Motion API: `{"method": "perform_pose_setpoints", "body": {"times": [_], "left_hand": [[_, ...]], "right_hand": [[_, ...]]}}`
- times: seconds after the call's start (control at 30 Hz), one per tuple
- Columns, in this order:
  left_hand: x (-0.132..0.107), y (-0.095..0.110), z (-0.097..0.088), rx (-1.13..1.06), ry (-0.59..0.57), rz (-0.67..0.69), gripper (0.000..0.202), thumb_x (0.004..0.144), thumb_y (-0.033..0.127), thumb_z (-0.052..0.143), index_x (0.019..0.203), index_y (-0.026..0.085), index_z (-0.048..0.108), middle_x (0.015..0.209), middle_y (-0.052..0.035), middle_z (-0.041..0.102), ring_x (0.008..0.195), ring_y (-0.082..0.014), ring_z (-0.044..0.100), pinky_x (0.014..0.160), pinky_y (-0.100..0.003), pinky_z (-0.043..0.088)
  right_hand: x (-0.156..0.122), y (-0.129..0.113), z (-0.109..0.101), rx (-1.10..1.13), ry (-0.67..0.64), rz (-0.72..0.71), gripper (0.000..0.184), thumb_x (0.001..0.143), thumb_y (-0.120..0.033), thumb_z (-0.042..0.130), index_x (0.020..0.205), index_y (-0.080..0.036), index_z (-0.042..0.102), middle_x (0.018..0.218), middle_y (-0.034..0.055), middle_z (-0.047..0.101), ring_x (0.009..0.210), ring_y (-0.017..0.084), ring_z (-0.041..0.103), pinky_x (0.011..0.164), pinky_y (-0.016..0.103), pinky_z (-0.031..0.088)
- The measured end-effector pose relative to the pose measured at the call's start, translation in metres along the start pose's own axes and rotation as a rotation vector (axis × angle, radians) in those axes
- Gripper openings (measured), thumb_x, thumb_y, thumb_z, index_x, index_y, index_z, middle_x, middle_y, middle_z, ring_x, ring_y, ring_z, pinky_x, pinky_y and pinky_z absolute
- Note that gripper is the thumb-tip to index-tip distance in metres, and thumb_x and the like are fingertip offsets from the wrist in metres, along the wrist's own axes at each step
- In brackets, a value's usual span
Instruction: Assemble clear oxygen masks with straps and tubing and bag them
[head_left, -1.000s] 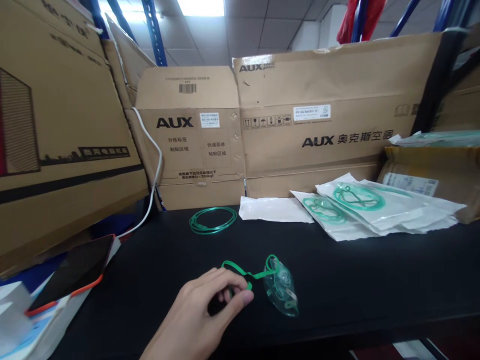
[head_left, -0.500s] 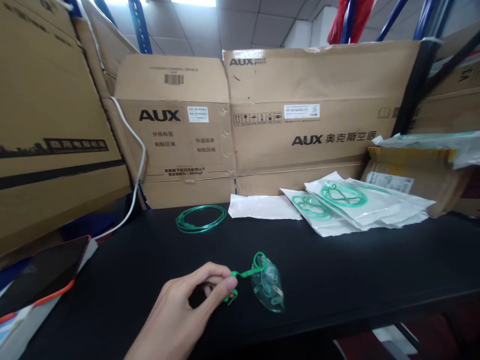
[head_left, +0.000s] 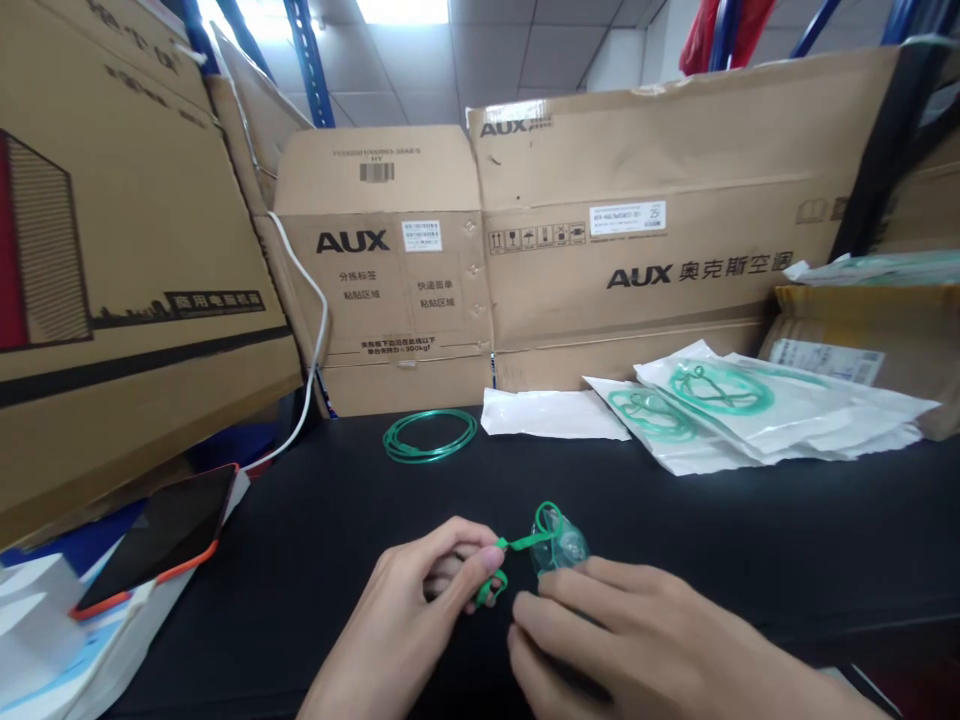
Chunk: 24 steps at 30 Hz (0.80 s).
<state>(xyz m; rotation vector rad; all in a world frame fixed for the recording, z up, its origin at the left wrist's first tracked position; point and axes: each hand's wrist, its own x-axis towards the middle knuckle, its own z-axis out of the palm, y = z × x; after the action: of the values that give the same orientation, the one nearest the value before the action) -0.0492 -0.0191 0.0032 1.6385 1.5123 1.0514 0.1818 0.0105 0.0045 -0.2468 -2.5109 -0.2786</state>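
Observation:
My left hand (head_left: 442, 590) pinches a green elastic strap (head_left: 532, 542) between thumb and forefinger, and a loop of it hangs below the fingertips. The strap runs right to a clear, green-tinted breathing mask (head_left: 571, 543), where a thin green loop stands up at its top. Over the lower part of this mask lies my right hand (head_left: 600, 630), slightly blurred, its fingers curled around it. Those fingers hide most of the mask and their exact contact. Behind the hands, a coil of green tubing (head_left: 429, 437) rests on the black tabletop (head_left: 300, 560).
White-backed clear packets (head_left: 750, 420) with green tubing lie at the right rear beside a flat white wrapper (head_left: 555, 414). Cardboard boxes (head_left: 637, 260) wall off the back and left. A phone in an orange case (head_left: 169, 535) and a white cable (head_left: 319, 340) are at left.
My right hand has come in from the lower right and now covers much of the mask. My left hand keeps its pinch on the strap. The view has shifted slightly left.

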Motion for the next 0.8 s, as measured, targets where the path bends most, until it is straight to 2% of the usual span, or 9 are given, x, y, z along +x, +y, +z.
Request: {"method": "perform_pose_setpoints", "body": {"times": [0.07, 0.17, 0.23, 0.33, 0.47, 0.53, 0.6, 0.7, 0.8], "left_hand": [[0.000, 0.000, -0.002, -0.030, -0.021, 0.003, 0.033, 0.095, 0.052, 0.061, 0.095, 0.021, 0.072, 0.073, 0.0028, 0.064, 0.069, -0.0140, 0.058, 0.064, -0.021, 0.047], [-0.002, 0.003, -0.003, -0.063, -0.041, -0.005, 0.037, 0.094, 0.055, 0.062, 0.097, 0.020, 0.071, 0.074, 0.0030, 0.064, 0.064, -0.0122, 0.057, 0.062, -0.021, 0.047], [-0.002, 0.005, -0.002, -0.082, -0.045, -0.006, 0.038, 0.094, 0.057, 0.062, 0.098, 0.020, 0.071, 0.075, 0.0030, 0.066, 0.061, -0.0112, 0.057, 0.060, -0.021, 0.048], [-0.003, 0.006, 0.000, -0.122, -0.061, 0.007, 0.040, 0.094, 0.058, 0.061, 0.098, 0.019, 0.070, 0.069, 0.0033, 0.066, 0.057, -0.0117, 0.059, 0.057, -0.021, 0.049], [-0.001, -0.001, -0.007, -0.078, -0.016, 0.057, 0.035, 0.092, 0.049, 0.067, 0.114, 0.022, 0.071, 0.071, 0.0032, 0.069, 0.064, -0.0144, 0.066, 0.062, -0.021, 0.055], [-0.001, -0.007, -0.014, -0.016, 0.036, 0.099, 0.038, 0.088, 0.041, 0.072, 0.123, 0.027, 0.070, 0.078, 0.0031, 0.073, 0.072, -0.0159, 0.071, 0.072, -0.023, 0.058], [-0.001, -0.011, -0.022, 0.052, 0.057, 0.128, 0.038, 0.087, 0.036, 0.072, 0.124, 0.031, 0.073, 0.085, 0.0027, 0.077, 0.079, -0.0170, 0.075, 0.079, -0.023, 0.059], [-0.002, -0.013, -0.031, 0.195, 0.064, 0.148, 0.023, 0.090, 0.039, 0.068, 0.109, 0.035, 0.081, 0.090, 0.0028, 0.081, 0.084, -0.0193, 0.077, 0.078, -0.022, 0.058], [-0.002, -0.012, -0.035, 0.332, 0.093, 0.205, 0.017, 0.092, 0.042, 0.068, 0.096, 0.037, 0.084, 0.087, 0.0036, 0.081, 0.082, -0.0200, 0.077, 0.074, -0.021, 0.056]], "right_hand": [[0.015, 0.007, 0.006, -0.120, -0.022, -0.086, 0.019, 0.104, -0.014, 0.051, 0.109, -0.018, 0.069, 0.093, 0.0031, 0.076, 0.082, 0.019, 0.066, 0.073, 0.032, 0.054], [0.025, 0.009, 0.018, -0.216, -0.020, -0.098, 0.026, 0.108, -0.018, 0.042, 0.119, -0.015, 0.066, 0.095, 0.0047, 0.074, 0.083, 0.021, 0.064, 0.083, 0.040, 0.054], [0.027, 0.009, 0.024, -0.241, -0.008, -0.101, 0.030, 0.109, -0.017, 0.037, 0.115, -0.017, 0.067, 0.095, 0.0049, 0.073, 0.082, 0.022, 0.063, 0.085, 0.044, 0.053], [0.028, 0.009, 0.027, -0.243, 0.027, -0.126, 0.029, 0.107, -0.015, 0.039, 0.103, -0.019, 0.068, 0.092, 0.0048, 0.071, 0.078, 0.021, 0.060, 0.078, 0.042, 0.052], [0.025, 0.014, 0.026, -0.166, 0.048, -0.088, 0.026, 0.106, -0.012, 0.042, 0.097, -0.018, 0.066, 0.089, 0.0047, 0.069, 0.077, 0.020, 0.060, 0.075, 0.039, 0.050], [0.019, 0.016, 0.023, -0.005, 0.061, 0.013, 0.027, 0.106, -0.006, 0.041, 0.100, -0.018, 0.064, 0.091, 0.0040, 0.069, 0.078, 0.018, 0.061, 0.079, 0.036, 0.050], [0.012, 0.018, 0.018, 0.271, 0.087, 0.227, 0.025, 0.106, -0.007, 0.042, 0.101, -0.020, 0.062, 0.091, 0.0020, 0.067, 0.077, 0.015, 0.061, 0.076, 0.030, 0.050], [0.005, 0.021, 0.009, 0.726, 0.179, 0.602, 0.020, 0.106, -0.017, 0.047, 0.090, -0.023, 0.058, 0.080, -0.0018, 0.064, 0.068, 0.012, 0.061, 0.064, 0.025, 0.049], [0.003, 0.023, 0.001, 0.993, 0.269, 0.780, 0.020, 0.105, -0.025, 0.048, 0.086, -0.023, 0.055, 0.073, -0.0030, 0.063, 0.063, 0.012, 0.061, 0.063, 0.026, 0.049]]}}
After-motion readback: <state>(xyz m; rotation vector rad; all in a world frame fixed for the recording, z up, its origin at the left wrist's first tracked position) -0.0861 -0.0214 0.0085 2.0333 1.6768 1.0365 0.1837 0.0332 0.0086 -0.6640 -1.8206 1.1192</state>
